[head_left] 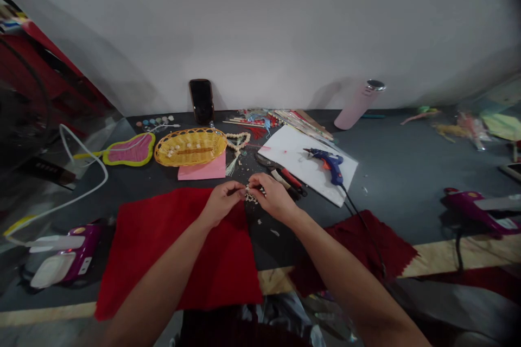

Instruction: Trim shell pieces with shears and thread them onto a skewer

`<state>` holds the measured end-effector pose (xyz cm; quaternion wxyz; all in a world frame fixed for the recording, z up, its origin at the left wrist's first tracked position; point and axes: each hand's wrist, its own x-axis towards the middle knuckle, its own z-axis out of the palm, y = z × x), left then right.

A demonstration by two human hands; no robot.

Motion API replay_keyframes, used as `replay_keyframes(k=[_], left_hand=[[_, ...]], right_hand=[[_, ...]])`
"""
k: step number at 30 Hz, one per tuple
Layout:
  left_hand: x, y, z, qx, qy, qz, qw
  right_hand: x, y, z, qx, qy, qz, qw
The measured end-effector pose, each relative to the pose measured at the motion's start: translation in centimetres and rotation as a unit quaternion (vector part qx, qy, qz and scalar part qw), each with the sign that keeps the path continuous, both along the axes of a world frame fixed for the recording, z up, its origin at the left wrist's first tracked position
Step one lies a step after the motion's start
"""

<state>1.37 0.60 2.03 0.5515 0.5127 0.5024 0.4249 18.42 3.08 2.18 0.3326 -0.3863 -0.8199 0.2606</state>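
Observation:
My left hand (223, 201) and my right hand (272, 195) meet at the middle of the dark table, fingertips pinched close together. Whatever sits between them is too small to make out, though a pale speck shows there. Just beneath lies a heap of small cream-coloured bits (251, 199), partly covered by my fingers. Under my left hand and forearm spreads a red felt sheet (163, 238). Beyond the hands, a string of pale beads with a tassel (236, 143) rests beside a yellow woven basket (191, 146), which has a few pale pieces in it.
A blue glue gun (331, 165) lies on a white board (285, 143), its cord trailing forward. Pliers (291, 179) are right of my hands. A phone (202, 100) and pink bottle (360, 104) stand by the wall. Purple devices (83, 249) sit at both sides.

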Motion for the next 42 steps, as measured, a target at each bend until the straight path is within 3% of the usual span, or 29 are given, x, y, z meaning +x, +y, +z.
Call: replay_keyframes(k=[9, 17, 23, 30, 36, 42], left_hand=[[-0.2, 0.0, 0.3, -0.016, -0.011, -0.03, 0.999], [0.0, 0.0, -0.7, 0.049, 0.073, -0.032, 0.996], [0.3, -0.2, -0.5, 0.075, 0.142, -0.048, 0.986], [0.3, -0.2, -0.2, 0.047, 0.073, -0.027, 0.996], [-0.1, -0.1, 0.0, 0.002, 0.031, -0.027, 0.999], [-0.3, -0.2, -0.1, -0.003, 0.014, -0.04, 0.999]], right_hand=[[0.2, 0.0, 0.3, 0.022, 0.006, 0.02, 1.0], [0.3, -0.1, 0.4, 0.049, -0.038, 0.003, 0.998], [0.2, 0.1, -0.3, 0.046, -0.064, -0.012, 0.997], [0.7, 0.1, 0.4, -0.018, 0.007, -0.009, 1.0], [0.4, 0.0, 0.3, -0.024, 0.072, 0.053, 0.996], [0.2, 0.1, 0.1, -0.009, 0.07, 0.05, 0.996]])
